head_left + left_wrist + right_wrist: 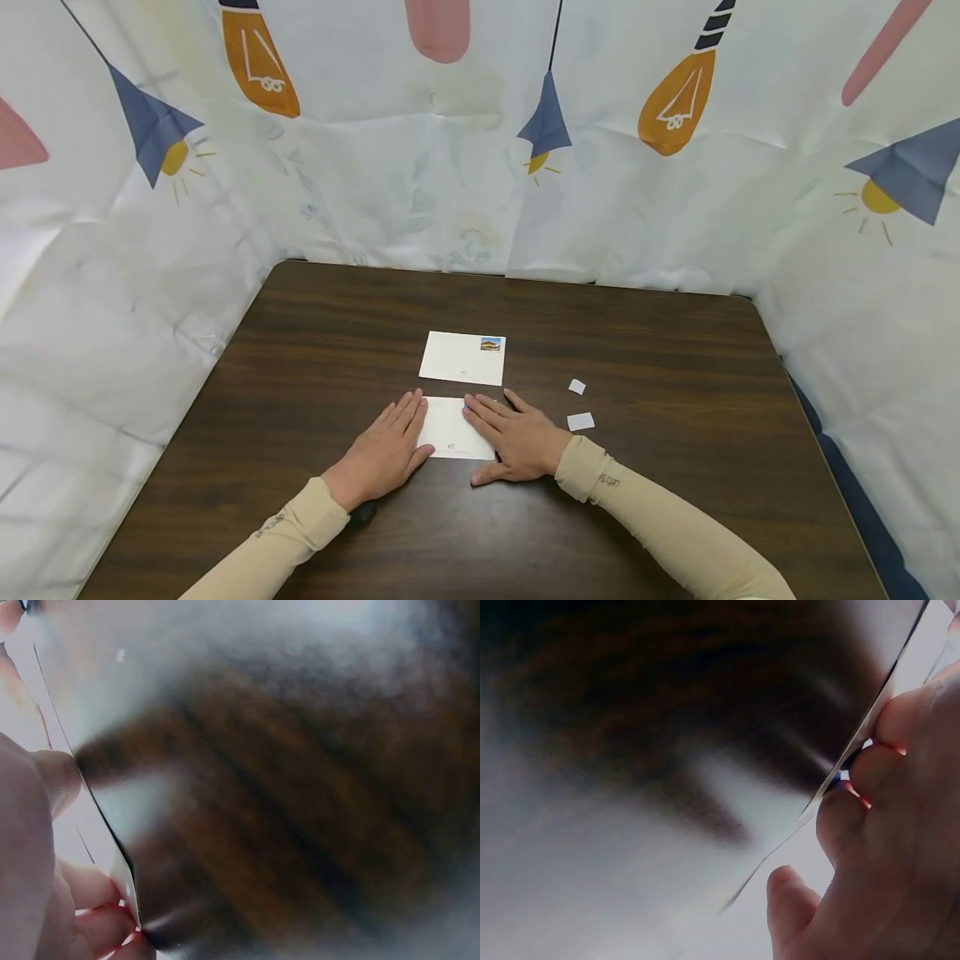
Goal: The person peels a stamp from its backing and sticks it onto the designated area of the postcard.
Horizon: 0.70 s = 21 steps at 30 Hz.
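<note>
A white card, landscape way round, lies on the dark wooden table between my two hands. Flat on its left edge rests my left hand, fingers straight and pointing away from me. My right hand presses on the card's upper right part with its fingers extended and its thumb out on the table. A speck of blue shows by the right fingertips; the rest of that corner is hidden. Just beyond lies a second white card with a colourful stamp at its upper right.
Right of the cards lie two small white paper pieces, a smaller one farther off and a larger one nearer. White curtains printed with lamps and bulbs hang behind and along both sides of the table.
</note>
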Available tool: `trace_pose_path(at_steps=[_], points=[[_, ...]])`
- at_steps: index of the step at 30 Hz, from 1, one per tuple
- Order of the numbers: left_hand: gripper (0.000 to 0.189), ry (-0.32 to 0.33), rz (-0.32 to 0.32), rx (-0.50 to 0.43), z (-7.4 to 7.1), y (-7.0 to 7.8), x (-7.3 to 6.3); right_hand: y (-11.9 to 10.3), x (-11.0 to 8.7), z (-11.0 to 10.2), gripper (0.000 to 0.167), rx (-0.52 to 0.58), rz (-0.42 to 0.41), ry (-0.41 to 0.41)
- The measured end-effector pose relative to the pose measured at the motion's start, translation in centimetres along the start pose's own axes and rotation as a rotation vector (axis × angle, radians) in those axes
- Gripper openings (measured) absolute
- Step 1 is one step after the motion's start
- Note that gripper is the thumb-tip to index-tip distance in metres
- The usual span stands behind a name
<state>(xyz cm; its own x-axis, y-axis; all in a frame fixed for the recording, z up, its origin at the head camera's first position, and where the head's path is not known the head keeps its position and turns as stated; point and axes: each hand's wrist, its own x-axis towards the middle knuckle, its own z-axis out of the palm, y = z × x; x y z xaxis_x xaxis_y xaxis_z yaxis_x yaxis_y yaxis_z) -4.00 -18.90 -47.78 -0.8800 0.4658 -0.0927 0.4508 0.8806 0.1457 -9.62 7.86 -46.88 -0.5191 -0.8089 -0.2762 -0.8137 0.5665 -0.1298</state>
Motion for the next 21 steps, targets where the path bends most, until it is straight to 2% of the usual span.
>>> trace_pose_path(at_steps=[7,12,21], points=[[0.07,0.012,0.013,0.027,0.1,-0.1,0.0,0.1,0.0,0.3,0.103,-0.034,0.005,-0.019],[0.071,0.01,0.0,0.035,0.2,-0.2,0.0,0.3,0.1,0.3,0.105,-0.072,-0.019,-0.011],[0.071,-0.002,-0.014,0.017,-0.1,0.0,0.1,0.6,-0.9,0.3,0.106,-0.027,0.009,-0.013]])
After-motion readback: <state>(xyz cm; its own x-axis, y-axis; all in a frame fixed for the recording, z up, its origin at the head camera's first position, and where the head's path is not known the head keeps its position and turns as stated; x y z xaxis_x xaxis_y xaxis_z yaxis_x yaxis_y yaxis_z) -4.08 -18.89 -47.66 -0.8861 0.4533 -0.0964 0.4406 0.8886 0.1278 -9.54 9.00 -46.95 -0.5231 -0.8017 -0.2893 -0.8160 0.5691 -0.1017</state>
